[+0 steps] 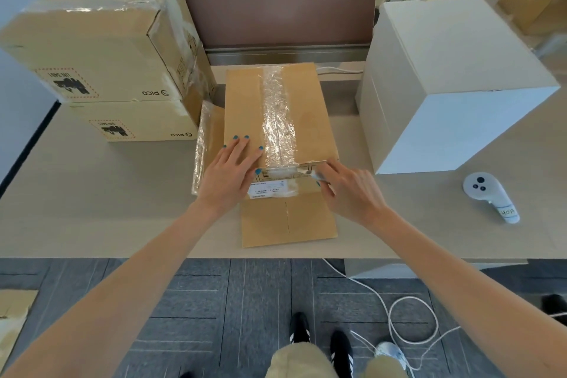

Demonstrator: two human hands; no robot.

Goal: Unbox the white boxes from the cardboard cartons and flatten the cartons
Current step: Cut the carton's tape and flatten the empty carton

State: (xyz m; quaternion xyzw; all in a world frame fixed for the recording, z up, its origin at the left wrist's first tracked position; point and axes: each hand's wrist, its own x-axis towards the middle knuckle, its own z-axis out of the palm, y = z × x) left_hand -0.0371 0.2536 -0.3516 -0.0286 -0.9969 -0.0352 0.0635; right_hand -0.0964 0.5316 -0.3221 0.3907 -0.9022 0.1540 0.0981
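A flat carton (245, 101) lay in the middle of the desk (107, 199), a strip of clear tape (277, 120) running down its length. The left hand (228, 175) pressed on it with straight, spread fingers, just left of the tape. The right hand (349, 190) had its fingers curled, pinching the tape at the carton's folded edge beside a white label (270, 192). Two closed cartons stood stacked at the left – the upper (92, 49) on the lower (138, 123). A white box (445, 80) stood at the right, near the flat carton – and nearer the desk's front edge lay a white controller (487, 193).
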